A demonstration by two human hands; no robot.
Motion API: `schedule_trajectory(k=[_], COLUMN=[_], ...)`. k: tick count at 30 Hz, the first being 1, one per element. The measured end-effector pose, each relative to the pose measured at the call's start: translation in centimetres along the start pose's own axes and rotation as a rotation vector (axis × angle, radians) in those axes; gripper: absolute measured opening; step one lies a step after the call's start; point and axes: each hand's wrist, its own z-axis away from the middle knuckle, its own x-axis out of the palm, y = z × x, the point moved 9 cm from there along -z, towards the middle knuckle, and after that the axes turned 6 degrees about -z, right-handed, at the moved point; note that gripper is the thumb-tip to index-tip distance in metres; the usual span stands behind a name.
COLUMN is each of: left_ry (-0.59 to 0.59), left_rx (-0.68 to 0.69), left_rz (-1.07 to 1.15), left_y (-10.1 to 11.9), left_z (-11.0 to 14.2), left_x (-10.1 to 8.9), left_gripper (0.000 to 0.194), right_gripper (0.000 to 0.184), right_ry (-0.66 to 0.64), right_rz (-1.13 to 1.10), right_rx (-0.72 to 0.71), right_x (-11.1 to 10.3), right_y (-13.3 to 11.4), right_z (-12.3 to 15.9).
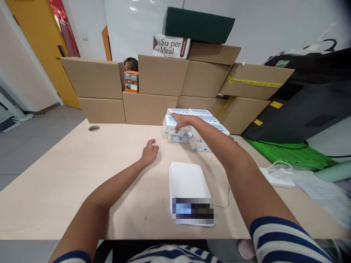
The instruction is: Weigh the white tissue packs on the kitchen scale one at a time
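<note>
White-and-blue carton (175, 126) sits at the front-left of a cluster of like cartons (208, 122) at the desk's (68, 175) far edge. Right hand (182, 119) reaches over it, arm extended, fingers curled on its top; grip both sides, lift straight. Left hand (150, 151) rests loosely curled, empty, near the scale (188, 180).

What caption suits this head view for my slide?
Right hand on stacked white boxes, left hand resting on table beside white scale.

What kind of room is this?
Probably a packing or stock room: cardboard cartons are stacked along the desk, a white scale sits on it, and the right hand touches small boxes.
</note>
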Motion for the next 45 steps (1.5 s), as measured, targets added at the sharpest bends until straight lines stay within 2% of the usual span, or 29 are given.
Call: schedule_trajectory(k=[3, 7, 9, 12, 14, 16, 18, 22, 25, 27, 30, 33, 37, 45], left_ry=[-0.001, -0.012, -0.017, -0.020, -0.020, -0.018, -0.014, -0.002, 0.006, 0.014, 0.022, 0.018, 0.007, 0.001], left_rx=[-0.006, -0.019, -0.025, -0.026, -0.025, -0.024, -0.023, -0.021, -0.016, -0.013, -0.007, -0.001, 0.004, -0.009], left_rz=[-0.007, -0.015, -0.019, -0.022, -0.024, -0.023, -0.020, -0.001, 0.012, 0.018, 0.021, 0.018, 0.015, 0.017], left_y=[0.0, 0.2, 0.3, 0.5, 0.6, 0.7, 0.6, 0.4, 0.4, 0.3, 0.3, 0.4, 0.7, 0.7], left_z=[0.1, 0.4, 0.6, 0.7, 0.8, 0.8, 0.7, 0.5, 0.2, 0.0, -0.4, -0.6, -0.5, -0.5], left_x=[0.1, 0.2, 0.1, -0.1, -0.2, -0.3, -0.3, -0.3, -0.3, -0.3, -0.4, -0.5, -0.8, -0.7], left_gripper=[0.042, 0.044, 0.045, 0.045, 0.044, 0.044, 0.044, 0.044, 0.043, 0.043, 0.045, 0.045, 0.045, 0.046], right_gripper=[0.120, 0.061, 0.050, 0.053, 0.065, 0.079, 0.081, 0.065, 0.060, 0.061, 0.067, 0.072, 0.068, 0.061], right_ry=[0.003, 0.045, 0.089, 0.174, 0.235, 0.299, 0.361, 0.464, 0.518, 0.542, 0.562, 0.562, 0.549, 0.548], right_rz=[0.067, 0.175, 0.221, 0.256, 0.238, 0.187, 0.112, -0.096, -0.286, -0.415, -0.588, -0.715, -0.789, -0.775], right_rx=[0.062, 0.129, 0.150, 0.147, 0.099, 0.025, -0.050, -0.155, -0.156, -0.130, -0.077, -0.034, -0.025, -0.024], right_x=[-0.2, -0.5, -0.5, -0.6, -0.7, -0.4, 0.3, 4.0, 8.0, 10.6, 13.6, 15.2, 15.9, 16.7], right_y=[1.1, 1.7, 1.6, 0.8, 0.1, -0.5, -0.6, 1.0, 3.5, 5.3, 7.3, 8.2, 8.3, 8.3], right_z=[-0.3, -0.3, 0.1, 1.6, 3.3, 5.8, 8.8, 15.4, 19.2, 20.7, 21.9, 22.3, 22.9, 24.1])
